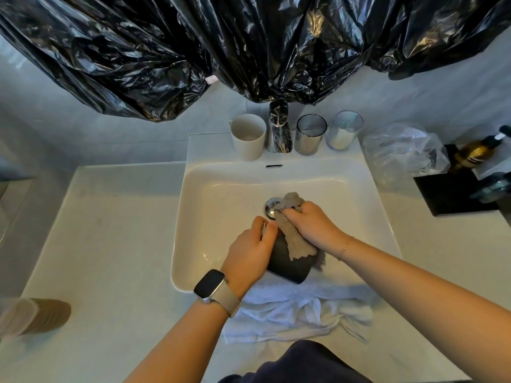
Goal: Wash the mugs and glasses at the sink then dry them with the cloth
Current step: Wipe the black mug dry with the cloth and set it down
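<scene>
Over the white sink (221,194) my left hand (251,252) grips a black mug (290,268), tilted with its base toward me. My right hand (309,225) grips a grey-brown cloth (293,236) and presses it against the mug's side and rim. On the sink's back ledge stand a white mug (247,136) left of the tap (279,131), and a smoky grey glass (309,135) and a clear iridescent glass (345,129) right of it.
A white towel (298,313) lies over the sink's front edge. Black plastic sheeting (221,51) hangs above the tap. A crumpled clear bag (401,150), a black tray (453,192) and an amber bottle (475,153) sit at right. A beige object (33,316) lies on the counter's left.
</scene>
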`<state>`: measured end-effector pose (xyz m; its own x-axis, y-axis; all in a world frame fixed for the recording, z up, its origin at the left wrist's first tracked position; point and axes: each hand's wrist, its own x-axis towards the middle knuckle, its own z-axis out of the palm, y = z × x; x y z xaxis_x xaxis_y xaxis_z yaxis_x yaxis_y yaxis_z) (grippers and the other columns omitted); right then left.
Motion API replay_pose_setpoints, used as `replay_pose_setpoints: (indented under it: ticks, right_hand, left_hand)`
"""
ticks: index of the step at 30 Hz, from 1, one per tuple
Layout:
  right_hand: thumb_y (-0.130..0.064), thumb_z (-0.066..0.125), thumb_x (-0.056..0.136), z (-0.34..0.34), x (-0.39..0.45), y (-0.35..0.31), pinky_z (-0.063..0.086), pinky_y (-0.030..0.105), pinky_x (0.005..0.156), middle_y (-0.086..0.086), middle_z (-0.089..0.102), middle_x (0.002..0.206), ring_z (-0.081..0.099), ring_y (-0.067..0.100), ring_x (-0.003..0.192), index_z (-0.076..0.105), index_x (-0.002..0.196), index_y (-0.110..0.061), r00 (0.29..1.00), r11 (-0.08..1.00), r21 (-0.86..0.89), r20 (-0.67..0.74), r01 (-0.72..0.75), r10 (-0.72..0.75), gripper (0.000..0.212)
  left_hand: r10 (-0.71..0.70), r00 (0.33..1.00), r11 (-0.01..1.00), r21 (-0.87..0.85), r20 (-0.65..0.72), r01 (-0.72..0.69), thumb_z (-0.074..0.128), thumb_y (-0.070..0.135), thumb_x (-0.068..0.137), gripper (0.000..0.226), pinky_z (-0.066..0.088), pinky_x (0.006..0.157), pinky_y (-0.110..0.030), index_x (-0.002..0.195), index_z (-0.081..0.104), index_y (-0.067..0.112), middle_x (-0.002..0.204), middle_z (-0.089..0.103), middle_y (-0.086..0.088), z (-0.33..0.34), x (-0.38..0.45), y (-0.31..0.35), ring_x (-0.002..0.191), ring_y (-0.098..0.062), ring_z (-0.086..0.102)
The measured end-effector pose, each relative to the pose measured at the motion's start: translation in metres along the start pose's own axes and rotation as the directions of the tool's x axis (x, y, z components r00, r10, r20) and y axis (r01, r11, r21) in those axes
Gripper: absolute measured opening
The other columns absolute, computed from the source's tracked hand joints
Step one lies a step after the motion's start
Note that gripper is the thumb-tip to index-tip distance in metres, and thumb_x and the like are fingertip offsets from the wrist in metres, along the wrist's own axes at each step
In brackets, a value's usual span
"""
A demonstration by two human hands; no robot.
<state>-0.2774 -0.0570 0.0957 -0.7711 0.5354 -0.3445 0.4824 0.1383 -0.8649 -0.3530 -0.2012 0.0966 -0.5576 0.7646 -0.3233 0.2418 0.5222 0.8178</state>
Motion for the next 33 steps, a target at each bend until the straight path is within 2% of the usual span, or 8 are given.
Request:
replay_pose_setpoints:
  ticks: [5, 8, 11, 14, 18, 25, 28, 33]
  right_hand:
    - [-0.037, 0.053, 0.098, -0.016, -0.001, 0.000, 0.048, 0.026, 0.098, 0.001, 0.068, 0.113, 0.062, 0.014, 0.109, 0.064, 0.118, -0.021, 0.913, 0.982, -0.179, 0.409, 0.061, 0.018, 0.028]
    - [-0.027, 0.053, 0.099, -0.014, 0.000, 0.004, 0.045, 0.037, 0.104, 0.015, 0.066, 0.118, 0.060, 0.026, 0.112, 0.063, 0.119, -0.006, 0.946, 0.973, -0.206, 0.323, 0.109, -0.038, 0.031]
    - [-0.017, 0.055, 0.098, -0.004, -0.012, 0.004, 0.046, 0.021, 0.095, 0.001, 0.068, 0.109, 0.061, 0.015, 0.106, 0.066, 0.107, -0.022, 0.977, 0.995, 0.040, 0.190, 0.094, -0.100, 0.016]
    - [-0.019, 0.057, 0.097, -0.005, -0.020, 0.006, 0.050, 0.015, 0.083, -0.010, 0.073, 0.094, 0.067, 0.007, 0.094, 0.070, 0.095, -0.031, 0.969, 0.980, 0.195, 0.247, -0.049, -0.001, 0.018]
    - [-0.015, 0.062, 0.087, -0.015, -0.027, 0.013, 0.055, 0.020, 0.067, -0.002, 0.076, 0.084, 0.071, 0.009, 0.078, 0.069, 0.097, -0.014, 0.934, 0.842, 0.474, 0.346, -0.257, 0.091, 0.013]
    - [-0.025, 0.062, 0.085, -0.006, -0.032, 0.022, 0.053, 0.036, 0.090, 0.018, 0.067, 0.110, 0.066, 0.026, 0.099, 0.063, 0.118, -0.001, 0.954, 0.588, 0.753, 0.255, -0.296, 0.154, 0.041]
    - [-0.034, 0.061, 0.093, 0.002, -0.028, 0.017, 0.048, 0.044, 0.099, 0.022, 0.067, 0.109, 0.064, 0.031, 0.101, 0.068, 0.111, 0.000, 0.948, 0.491, 0.819, 0.192, -0.298, 0.255, 0.039]
    - [-0.025, 0.057, 0.093, -0.001, -0.041, 0.022, 0.056, 0.031, 0.083, 0.017, 0.071, 0.101, 0.068, 0.024, 0.095, 0.070, 0.104, 0.000, 0.961, 0.491, 0.826, 0.231, -0.276, 0.152, 0.030]
  left_hand:
    - [-0.046, 0.997, 0.998, -0.045, 0.063, 0.048, 0.033, 0.048, 0.103, 0.037, 0.047, 0.085, -0.037, 0.104, 0.058, 0.021, 0.096, 0.066, -0.007, -0.015, 0.003, 0.000, 0.088, -0.021, 0.061]
    - [-0.070, 0.994, 0.992, -0.098, 0.081, 0.078, 0.032, 0.048, 0.104, 0.041, 0.046, 0.090, -0.036, 0.102, 0.060, 0.019, 0.099, 0.066, -0.007, -0.015, 0.000, 0.002, 0.093, -0.022, 0.060]
    - [-0.042, 0.998, 0.998, -0.046, 0.040, 0.044, 0.033, 0.052, 0.101, 0.036, 0.047, 0.086, -0.031, 0.101, 0.062, 0.030, 0.097, 0.067, 0.001, -0.018, -0.001, 0.001, 0.091, -0.014, 0.061]
    - [-0.061, 0.995, 0.994, -0.091, 0.081, 0.068, 0.037, 0.049, 0.101, 0.035, 0.048, 0.092, -0.038, 0.096, 0.063, 0.026, 0.096, 0.068, 0.000, -0.022, -0.001, -0.002, 0.092, -0.017, 0.062]
    - [-0.124, 0.985, 0.964, -0.219, 0.122, 0.149, 0.039, 0.044, 0.102, 0.047, 0.044, 0.098, -0.045, 0.106, 0.064, 0.004, 0.104, 0.066, -0.021, -0.025, 0.006, -0.004, 0.090, -0.026, 0.060]
    - [-0.276, 0.924, 0.735, -0.562, 0.263, 0.380, 0.048, 0.046, 0.098, 0.040, 0.050, 0.079, -0.035, 0.098, 0.067, 0.011, 0.087, 0.068, -0.010, -0.015, 0.007, -0.002, 0.080, -0.019, 0.064]
    - [-0.280, 0.934, 0.769, -0.530, 0.223, 0.357, 0.044, 0.048, 0.099, 0.041, 0.050, 0.078, -0.034, 0.097, 0.065, 0.014, 0.083, 0.069, -0.008, -0.001, 0.006, 0.000, 0.076, -0.019, 0.065]
    - [-0.311, 0.911, 0.642, -0.647, 0.271, 0.411, 0.050, 0.045, 0.096, 0.041, 0.050, 0.078, -0.037, 0.102, 0.068, 0.008, 0.088, 0.070, -0.012, -0.007, 0.003, -0.006, 0.081, -0.023, 0.065]
